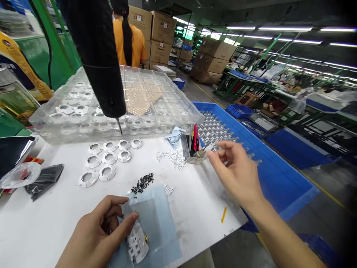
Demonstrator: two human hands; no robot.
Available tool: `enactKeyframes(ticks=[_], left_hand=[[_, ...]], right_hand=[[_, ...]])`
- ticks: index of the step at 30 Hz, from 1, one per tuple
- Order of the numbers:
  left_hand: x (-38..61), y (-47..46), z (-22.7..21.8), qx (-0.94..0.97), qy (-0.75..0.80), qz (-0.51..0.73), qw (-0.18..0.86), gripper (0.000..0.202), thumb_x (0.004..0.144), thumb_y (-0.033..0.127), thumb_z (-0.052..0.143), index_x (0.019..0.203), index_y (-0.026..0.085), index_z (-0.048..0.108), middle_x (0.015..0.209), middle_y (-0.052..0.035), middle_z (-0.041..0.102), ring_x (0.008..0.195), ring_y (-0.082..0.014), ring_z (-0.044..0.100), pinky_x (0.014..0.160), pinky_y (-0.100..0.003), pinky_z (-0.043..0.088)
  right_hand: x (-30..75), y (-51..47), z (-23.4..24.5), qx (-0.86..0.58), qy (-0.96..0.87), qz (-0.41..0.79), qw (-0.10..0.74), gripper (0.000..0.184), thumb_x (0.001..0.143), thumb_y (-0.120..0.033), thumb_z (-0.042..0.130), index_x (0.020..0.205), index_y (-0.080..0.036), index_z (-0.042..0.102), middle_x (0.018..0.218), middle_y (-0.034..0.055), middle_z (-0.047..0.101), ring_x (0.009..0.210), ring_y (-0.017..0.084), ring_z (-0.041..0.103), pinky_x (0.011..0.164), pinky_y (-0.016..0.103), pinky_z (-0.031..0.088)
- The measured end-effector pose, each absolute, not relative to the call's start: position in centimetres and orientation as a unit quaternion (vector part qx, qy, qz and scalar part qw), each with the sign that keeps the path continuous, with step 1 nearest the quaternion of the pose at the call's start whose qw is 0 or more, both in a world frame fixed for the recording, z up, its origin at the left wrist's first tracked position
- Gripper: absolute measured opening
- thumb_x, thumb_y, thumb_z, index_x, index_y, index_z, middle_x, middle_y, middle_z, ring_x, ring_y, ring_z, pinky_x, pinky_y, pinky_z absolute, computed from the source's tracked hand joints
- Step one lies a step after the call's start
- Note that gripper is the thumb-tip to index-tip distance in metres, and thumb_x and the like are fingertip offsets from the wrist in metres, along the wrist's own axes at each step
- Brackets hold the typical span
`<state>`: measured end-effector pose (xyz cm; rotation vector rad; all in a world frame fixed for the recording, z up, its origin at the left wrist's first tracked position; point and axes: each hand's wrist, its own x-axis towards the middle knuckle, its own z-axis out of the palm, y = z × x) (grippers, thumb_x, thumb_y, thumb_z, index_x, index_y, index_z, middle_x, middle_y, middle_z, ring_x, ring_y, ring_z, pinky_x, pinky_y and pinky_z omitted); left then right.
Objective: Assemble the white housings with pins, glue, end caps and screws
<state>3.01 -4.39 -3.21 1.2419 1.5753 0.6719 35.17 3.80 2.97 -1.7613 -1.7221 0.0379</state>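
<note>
My left hand [103, 230] is closed, thumb and index finger gripping the upper end of a white plastic part [138, 242] with square cut-outs and a small brass-coloured piece at its side. The part lies low over a light blue mat [170, 238]; my fingers hide its upper end. My right hand [237, 173] is raised beside a small metal box [195, 160] of tools, its fingertips bent together around something small and pale that I cannot make out. Black screws [142, 183] lie just beyond the mat, with small white pieces [176, 159] farther back.
A black electric screwdriver [107, 82] hangs above the table. White rings [107, 158] stand in rows before a clear compartment tray [119, 130]. At the right is a blue bin [279, 182] with metal parts [213, 128]. Across the tray stands a person in orange [136, 41].
</note>
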Motion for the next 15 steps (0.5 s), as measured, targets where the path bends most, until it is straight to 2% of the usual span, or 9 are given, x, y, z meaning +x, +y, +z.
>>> enactKeyframes(ticks=[2,4,6,10,13,15], left_hand=[[3.0,-4.4,-3.2,0.512,0.648,0.277,0.491,0.057,0.081,0.073,0.067,0.112,0.025,0.060,0.065,0.0049,0.054,0.066,-0.0215,0.055,0.059,-0.030,0.044],[2.9,-4.3,-3.2,0.512,0.649,0.279,0.488,0.056,0.082,0.071,0.068,0.112,0.025,0.061,0.064,0.0053,0.053,0.064,-0.0203,0.054,0.058,-0.029,0.044],[2.7,-4.3,-3.5,0.518,0.644,0.278,0.490,0.054,0.082,0.068,0.070,0.112,0.024,0.061,0.065,0.0053,0.054,0.063,-0.0190,0.053,0.057,-0.028,0.044],[2.2,-4.3,-3.9,0.534,0.636,0.263,0.491,0.052,0.084,0.065,0.071,0.115,0.025,0.060,0.066,0.0049,0.056,0.063,-0.0184,0.053,0.057,-0.027,0.045],[2.1,-4.5,-3.8,0.531,0.647,0.258,0.482,0.053,0.083,0.066,0.072,0.117,0.027,0.059,0.065,0.0057,0.056,0.063,-0.0185,0.054,0.058,-0.027,0.045],[2.4,-4.6,-3.3,0.519,0.659,0.258,0.480,0.053,0.083,0.067,0.072,0.116,0.028,0.059,0.065,0.0058,0.056,0.064,-0.0187,0.056,0.058,-0.027,0.045]], right_hand=[[35.9,5.3,2.9,-0.682,-0.660,0.040,0.311,0.037,0.093,-0.046,0.068,0.120,-0.021,0.069,0.081,-0.0006,0.074,0.066,0.017,0.067,0.062,0.029,0.049],[36.5,6.4,3.1,-0.678,-0.666,0.060,0.305,0.027,0.093,-0.044,0.068,0.104,-0.022,0.077,0.083,0.0005,0.077,0.071,0.019,0.070,0.064,0.030,0.048],[36.9,6.9,3.7,-0.677,-0.647,0.034,0.349,0.023,0.091,-0.044,0.071,0.094,-0.023,0.081,0.087,0.0015,0.080,0.077,0.021,0.072,0.070,0.032,0.050],[36.4,5.7,4.7,-0.660,-0.581,-0.036,0.475,0.020,0.087,-0.040,0.078,0.097,-0.023,0.083,0.095,0.0049,0.081,0.087,0.022,0.074,0.078,0.033,0.053],[34.5,3.5,3.6,-0.636,-0.540,-0.006,0.551,0.018,0.088,-0.040,0.078,0.096,-0.024,0.082,0.094,0.0049,0.081,0.085,0.022,0.074,0.076,0.034,0.055],[33.0,2.0,1.9,-0.624,-0.534,0.047,0.568,0.014,0.089,-0.038,0.078,0.095,-0.026,0.081,0.092,0.0021,0.080,0.083,0.020,0.073,0.078,0.034,0.057]])
